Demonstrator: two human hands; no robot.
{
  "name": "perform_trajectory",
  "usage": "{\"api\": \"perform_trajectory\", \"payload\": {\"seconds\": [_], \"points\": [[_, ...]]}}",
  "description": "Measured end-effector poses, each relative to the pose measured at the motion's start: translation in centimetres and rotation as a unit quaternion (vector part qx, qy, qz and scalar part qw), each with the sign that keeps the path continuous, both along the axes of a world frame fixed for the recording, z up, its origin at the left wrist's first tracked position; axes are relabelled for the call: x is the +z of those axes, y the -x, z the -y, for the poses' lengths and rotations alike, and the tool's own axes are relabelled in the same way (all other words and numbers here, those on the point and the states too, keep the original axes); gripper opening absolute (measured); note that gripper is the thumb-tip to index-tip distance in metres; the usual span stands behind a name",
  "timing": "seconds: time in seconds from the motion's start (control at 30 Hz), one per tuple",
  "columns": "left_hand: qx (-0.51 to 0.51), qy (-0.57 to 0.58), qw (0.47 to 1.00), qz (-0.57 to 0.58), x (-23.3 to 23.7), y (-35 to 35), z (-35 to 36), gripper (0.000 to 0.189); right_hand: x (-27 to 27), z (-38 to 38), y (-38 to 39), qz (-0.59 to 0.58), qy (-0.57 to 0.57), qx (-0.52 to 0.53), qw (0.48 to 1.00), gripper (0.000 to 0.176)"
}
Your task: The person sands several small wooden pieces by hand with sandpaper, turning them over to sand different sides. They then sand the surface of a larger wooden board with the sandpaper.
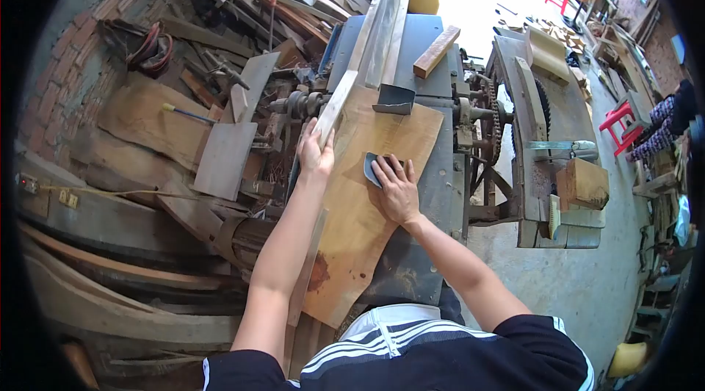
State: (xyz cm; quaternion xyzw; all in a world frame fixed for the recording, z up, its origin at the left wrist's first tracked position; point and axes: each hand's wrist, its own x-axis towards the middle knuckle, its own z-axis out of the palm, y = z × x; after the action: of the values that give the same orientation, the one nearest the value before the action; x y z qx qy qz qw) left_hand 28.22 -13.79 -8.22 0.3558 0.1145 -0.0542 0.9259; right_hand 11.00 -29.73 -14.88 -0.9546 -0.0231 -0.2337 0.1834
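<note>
A wide wooden board (352,222) with an uneven edge and a dark knot lies lengthwise on the metal machine table. My right hand (399,193) presses down on a dark piece of sandpaper (371,171) against the board's face, its fingers over the sheet. Along the board's left side, my left hand (316,150) has its fingers around the end of a pale wooden strip (338,103). Farther up, a second curled dark sheet of sandpaper (395,99) rests at the board's far end.
A short wooden block (437,52) sits on the machine table (426,27). To the right are a toothed gear wheel (488,108) and a saw bench (569,112) with a circular blade (543,108). Stacked timber fills the left. A person (664,123) is at far right near red stools (622,127).
</note>
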Motion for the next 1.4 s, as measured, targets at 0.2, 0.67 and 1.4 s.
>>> {"api": "perform_trajectory", "payload": {"seconds": [0.2,0.67,1.4], "points": [[0.051,-0.286,0.956,0.035,-3.2,-6.6,6.3,0.040,1.0,-0.1,-0.1,-0.012,-0.029,-0.007,0.999,0.057],[-0.096,-0.518,0.842,0.119,-4.5,-15.3,7.9,0.038,1.8,0.0,-0.1,-0.032,-0.035,-0.006,0.999,0.055],[0.026,-0.826,0.548,0.128,3.0,27.4,-21.0,0.041,0.1,-0.4,-0.4,-0.040,0.027,0.005,0.999,0.059]]}}
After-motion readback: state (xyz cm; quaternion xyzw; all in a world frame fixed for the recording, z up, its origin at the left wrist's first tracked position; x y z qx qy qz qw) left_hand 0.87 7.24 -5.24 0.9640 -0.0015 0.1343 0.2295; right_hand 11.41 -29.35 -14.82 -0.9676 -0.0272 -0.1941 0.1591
